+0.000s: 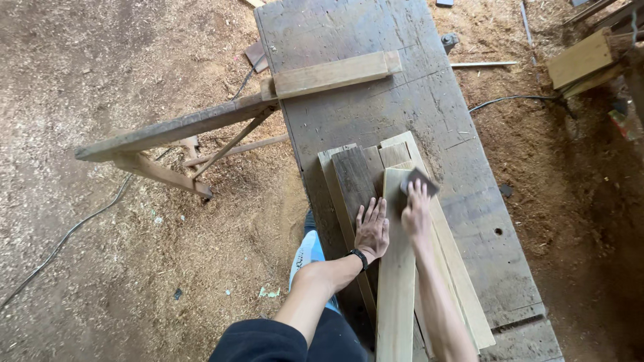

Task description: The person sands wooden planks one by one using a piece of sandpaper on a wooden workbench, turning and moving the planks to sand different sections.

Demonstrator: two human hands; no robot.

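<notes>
Head-view footage looks straight down on a pale plank point(397, 281), which lies lengthwise along a grey, scarred workbench point(429, 100) and is stacked with several other boards point(352, 177), some dark and some light. A dark sanding pad point(417, 181) is pressed against the far end of the pale plank by the right hand point(416, 214), whose fingers are curled over the pad's near edge, so the pad is grasped and held flat to the wood. The left hand point(372, 231) is laid open, palm down and fingers spread, on the dark board just beside the plank; nothing is gripped by it, and it appears to be placed there to keep the stack from sliding. A black wristband point(358, 257) is worn on that wrist. Farther up the bench a short light batten point(332, 74) is set crosswise. To the left a rough trestle point(174, 134) stands on a sawdust-covered floor point(100, 255), across which a thin cable point(67, 234) is trailed.
</notes>
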